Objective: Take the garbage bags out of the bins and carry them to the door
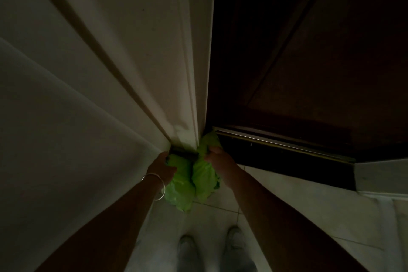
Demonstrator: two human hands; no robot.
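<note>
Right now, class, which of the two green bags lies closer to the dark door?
The green bag under the right hand: this right-side bag reaches up to the dark door. The left-side bag, by the left hand, lies along the white wall.

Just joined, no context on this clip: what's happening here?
A person stands on a pale tiled floor, bent over the corner where a white wall meets a dark wooden door. Each hand is on a bright green garbage bag: the left hand, with a bangle on its wrist, on the left bag, the right hand on the right bag. The bags sit side by side at the door's foot. The picture is dim, so whether the bags rest on the floor is unclear.
</note>
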